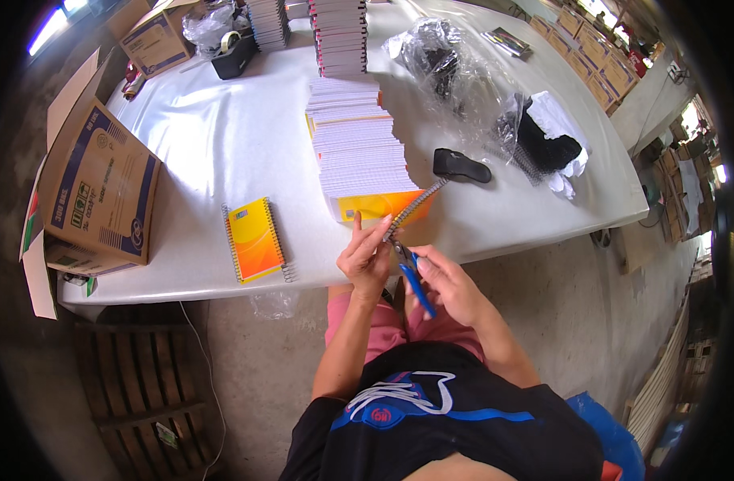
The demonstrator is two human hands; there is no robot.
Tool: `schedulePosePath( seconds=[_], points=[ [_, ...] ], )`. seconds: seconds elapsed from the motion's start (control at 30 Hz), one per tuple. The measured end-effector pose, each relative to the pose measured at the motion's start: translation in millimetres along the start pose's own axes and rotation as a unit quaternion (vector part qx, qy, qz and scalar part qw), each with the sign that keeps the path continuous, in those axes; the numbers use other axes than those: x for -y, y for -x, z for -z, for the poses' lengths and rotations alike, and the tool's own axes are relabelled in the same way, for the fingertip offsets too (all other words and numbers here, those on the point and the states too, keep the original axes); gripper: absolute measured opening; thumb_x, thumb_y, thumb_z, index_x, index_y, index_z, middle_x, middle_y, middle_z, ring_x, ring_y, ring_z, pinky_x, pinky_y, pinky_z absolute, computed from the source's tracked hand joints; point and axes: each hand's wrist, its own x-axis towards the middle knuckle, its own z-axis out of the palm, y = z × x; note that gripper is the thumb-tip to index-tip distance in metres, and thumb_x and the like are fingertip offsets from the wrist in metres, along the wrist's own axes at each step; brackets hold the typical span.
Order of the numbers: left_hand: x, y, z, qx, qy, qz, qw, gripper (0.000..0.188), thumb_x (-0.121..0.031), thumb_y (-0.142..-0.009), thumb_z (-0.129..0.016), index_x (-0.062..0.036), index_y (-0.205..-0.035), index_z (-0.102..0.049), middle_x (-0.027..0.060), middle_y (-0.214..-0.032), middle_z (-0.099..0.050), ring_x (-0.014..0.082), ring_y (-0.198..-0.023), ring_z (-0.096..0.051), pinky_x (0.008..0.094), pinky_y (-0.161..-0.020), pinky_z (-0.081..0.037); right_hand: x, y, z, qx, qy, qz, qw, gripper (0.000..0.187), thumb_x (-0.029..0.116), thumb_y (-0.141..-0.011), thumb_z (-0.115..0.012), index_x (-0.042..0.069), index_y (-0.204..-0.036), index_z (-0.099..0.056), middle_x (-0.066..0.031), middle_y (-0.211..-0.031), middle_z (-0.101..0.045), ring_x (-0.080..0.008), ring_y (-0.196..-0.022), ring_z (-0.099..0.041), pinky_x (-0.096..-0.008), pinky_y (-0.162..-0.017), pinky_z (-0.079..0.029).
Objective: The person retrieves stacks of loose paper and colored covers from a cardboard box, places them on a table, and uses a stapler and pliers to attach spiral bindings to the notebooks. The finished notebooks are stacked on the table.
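My right hand (452, 290) grips blue-handled pliers (415, 287), their metal jaws at the lower end of a wire spiral (417, 208). The spiral slants along the right edge of a yellow-orange notebook cover (375, 208) at the table's front. My left hand (368, 258) is closed on that same lower end of the spiral, with a finger stretched up against the cover. Just behind lies a long row of unbound page blocks (360, 148). Left of my hands rests a yellow-orange spiral notebook (255, 240), a loose coil tail at its lower right corner.
An open cardboard box (106, 180) stands at the table's left. Farther back are a notebook stack (339, 36), a black tape dispenser (234, 56) and another box (160, 40). To the right lie a dark elongated object (461, 166), clear plastic (463, 80) and dark cloth (543, 136).
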Motion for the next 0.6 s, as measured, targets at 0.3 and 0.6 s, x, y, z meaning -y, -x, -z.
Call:
schedulePosePath(
  seconds=[0.3,0.6],
  points=[
    [9,-3,13,-0.041,0.167,0.145,0.974,0.039,0.001,-0.088,-0.060,-0.0004,-0.125,-0.050,0.0094,-0.103,-0.063,0.0126,-0.096,-0.058,0.0246,-0.082,-0.047,-31,-1,50,-0.157,0.635,0.206,0.728,0.041,0.033,-0.089,-0.055,0.027,-0.129,-0.053,-0.0129,-0.120,-0.046,-0.0299,-0.114,-0.046,-0.0583,-0.099,-0.027],
    [5,-11,43,-0.112,0.139,0.119,0.977,0.032,-0.005,-0.094,-0.051,-0.0053,-0.126,-0.046,0.0055,-0.109,-0.053,0.0095,-0.095,-0.050,0.0223,-0.082,-0.041,-20,-63,56,-0.267,0.481,0.288,0.784,0.075,0.031,-0.072,-0.075,0.021,-0.138,-0.040,-0.0101,-0.144,-0.033,-0.0301,-0.136,-0.028,-0.0607,-0.106,-0.015]
  ],
)
